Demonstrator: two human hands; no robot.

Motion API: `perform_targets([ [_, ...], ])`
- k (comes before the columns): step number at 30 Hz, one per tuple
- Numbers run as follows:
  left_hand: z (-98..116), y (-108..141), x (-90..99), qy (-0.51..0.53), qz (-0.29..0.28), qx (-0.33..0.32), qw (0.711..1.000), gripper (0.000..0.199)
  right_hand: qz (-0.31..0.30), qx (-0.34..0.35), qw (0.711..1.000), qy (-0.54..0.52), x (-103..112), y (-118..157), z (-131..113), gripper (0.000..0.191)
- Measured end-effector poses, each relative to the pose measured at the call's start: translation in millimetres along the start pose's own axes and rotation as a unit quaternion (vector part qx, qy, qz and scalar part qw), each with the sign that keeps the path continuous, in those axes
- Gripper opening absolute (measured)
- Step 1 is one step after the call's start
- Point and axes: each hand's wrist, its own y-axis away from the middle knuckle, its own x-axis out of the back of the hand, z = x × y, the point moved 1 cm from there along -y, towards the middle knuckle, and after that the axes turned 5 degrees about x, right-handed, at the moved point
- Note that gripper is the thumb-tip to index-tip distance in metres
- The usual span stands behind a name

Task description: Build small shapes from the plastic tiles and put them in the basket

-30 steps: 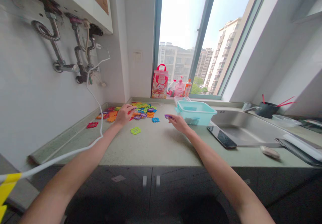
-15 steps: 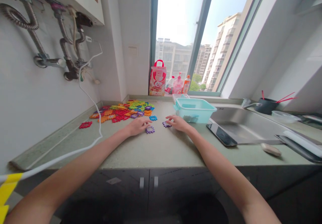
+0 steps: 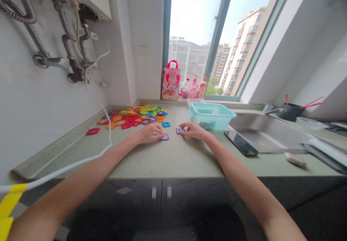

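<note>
My left hand [image 3: 150,133] has its fingers closed on the left edge of a purple puzzle piece [image 3: 165,137], which lies on the counter. To the right, the thumb and fingers of my right hand [image 3: 191,130] pinch a second purple piece [image 3: 179,130]. A small gap separates the two pieces. Just behind them lies a blue piece [image 3: 166,124]. A heap of red, orange, green and blue pieces [image 3: 131,120] spreads behind my left hand, and a lone red piece [image 3: 92,131] rests at its left.
A turquoise tub [image 3: 213,116] stands behind my right hand, beside the sink [image 3: 267,132]. A black phone [image 3: 240,143] lies at the sink's edge. The white cable [image 3: 110,132] crosses the counter at left. Bottles and a pink bag [image 3: 170,84] stand at the window.
My left fingers have come down onto the left purple piece. My right thumb and fingers have closed on the other piece. The whole view has shifted slightly.
</note>
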Motion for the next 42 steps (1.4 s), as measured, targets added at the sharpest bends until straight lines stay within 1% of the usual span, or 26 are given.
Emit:
perform_targets([
  [3,3.9,0.4,-1.2,0.007,-0.009,-0.004,1.0,0.032,0.012,0.023,1.0,-0.005,-5.5,-1.8,-8.0,0.041],
  [5,4.9,0.0,-1.9,0.01,-0.011,-0.009,1.0,0.033,0.016,0.045,0.998,-0.03,-11.0,-3.3,-16.2,0.041],
  [7,2.3,-1.3,-0.5,0.011,-0.007,-0.008,1.0,0.038,0.014,0.071,0.996,-0.058,-18.0,-4.6,-26.1,0.04],
  [9,-5.6,-2.9,4.8,-0.006,0.013,0.006,1.0,0.042,0.007,0.096,0.993,-0.073,-25.9,-5.8,-36.6,0.038],
  [10,-11.6,-3.5,9.0,-0.024,0.031,0.019,0.999,0.039,0.005,0.107,0.991,-0.075,-29.7,-6.4,-41.5,0.037],
  [12,-26.6,-3.2,19.6,-0.078,0.08,0.068,0.991,0.03,0.008,0.12,0.99,-0.07,-36.4,-7.8,-49.6,0.036],
  [14,-42.7,-0.4,30.2,-0.144,0.128,0.132,0.972,0.026,-0.001,0.124,0.991,-0.058,-41.7,-9.4,-54.1,0.034],
  [16,-55.9,4.5,37.9,-0.203,0.157,0.193,0.947,0.027,-0.023,0.131,0.99,-0.047,-45.1,-10.6,-55.3,0.032],
  [19,-66.2,11.6,41.7,-0.255,0.153,0.253,0.92,0.028,-0.041,0.146,0.987,-0.046,-46.2,-11.4,-53.9,0.029],
  [21,-67.8,13.8,40.5,-0.267,0.139,0.274,0.914,0.034,-0.041,0.152,0.986,-0.051,-45.3,-11.0,-53.4,0.028],
  [23,-68.3,13.4,38.2,-0.268,0.13,0.28,0.913,0.044,-0.044,0.154,0.986,-0.054,-44.3,-10.0,-53.9,0.027],
  [25,-70.0,11.6,36.1,-0.265,0.127,0.281,0.913,0.045,-0.046,0.145,0.986,-0.06,-43.8,-9.1,-54.1,0.031],
  [27,-73.4,9.8,34.7,-0.266,0.124,0.281,0.914,0.038,-0.035,0.125,0.989,-0.076,-44.0,-9.2,-51.9,0.038],
  [29,-77.0,8.8,34.2,-0.27,0.116,0.267,0.918,0.03,-0.007,0.108,0.989,-0.096,-44.6,-10.6,-46.7,0.041],
  [32,-79.0,9.4,34.6,-0.257,0.105,0.222,0.935,0.026,0.032,0.107,0.988,-0.108,-45.2,-13.6,-36.2,0.038],
  [35,-74.4,10.3,35.6,-0.213,0.097,0.17,0.957,0.023,0.045,0.109,0.989,-0.086,-43.1,-15.2,-29.2,0.033],
  [39,-61.8,8.6,35.2,-0.142,0.05,0.076,0.986,0.022,0.046,0.11,0.992,-0.044,-35.7,-13.4,-28.5,0.028],
  [41,-57.4,7.7,33.9,-0.119,0.025,0.05,0.991,0.019,0.048,0.111,0.992,-0.032,-31.8,-11.9,-28.5,0.027],
  [42,-56.5,7.5,33.3,-0.114,0.017,0.05,0.992,0.018,0.049,0.111,0.992,-0.028,-30.2,-11.2,-28.0,0.027],
])
